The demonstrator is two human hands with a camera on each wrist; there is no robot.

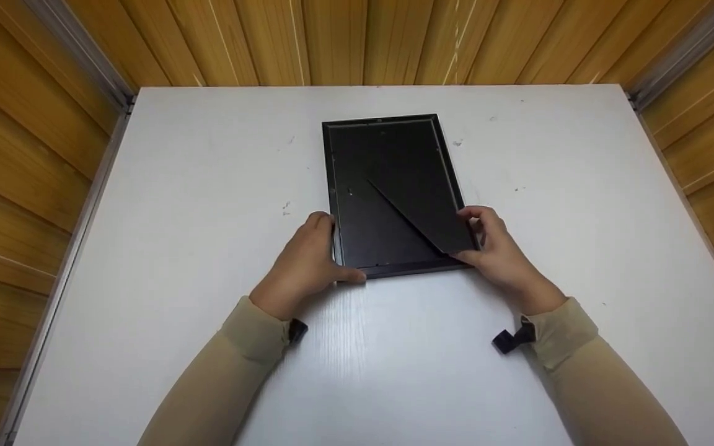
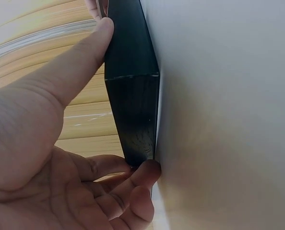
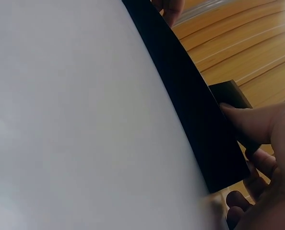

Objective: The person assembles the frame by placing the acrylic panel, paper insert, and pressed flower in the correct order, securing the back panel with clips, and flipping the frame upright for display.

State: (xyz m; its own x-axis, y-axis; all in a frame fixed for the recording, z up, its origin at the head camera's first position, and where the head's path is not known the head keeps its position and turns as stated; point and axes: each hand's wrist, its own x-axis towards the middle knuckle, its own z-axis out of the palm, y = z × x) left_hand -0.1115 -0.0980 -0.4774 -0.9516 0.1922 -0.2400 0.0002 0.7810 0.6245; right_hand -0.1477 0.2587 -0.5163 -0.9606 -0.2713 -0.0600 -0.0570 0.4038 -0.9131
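Note:
A black picture frame (image 1: 366, 229) lies back side up on the white table, its short lower edge towards me. Its easel stand (image 1: 434, 214) is a slanting flap on the back, its free end slightly raised. At the lower left corner my left hand (image 1: 304, 257) grips the frame, thumb on the near edge and fingers along the left side. My right hand (image 1: 506, 260) is at the lower right corner and pinches the stand's free end between thumb and fingers. In the right wrist view the stand (image 3: 229, 93) sticks up above the frame's edge (image 3: 195, 110). The frame's front is hidden.
The white table (image 1: 196, 161) has small dark marks on its top. Wood-plank walls (image 1: 332, 43) stand behind it and on both sides, with metal rails (image 1: 78, 56) at the corners. A small black device (image 1: 506, 341) sits at each wrist.

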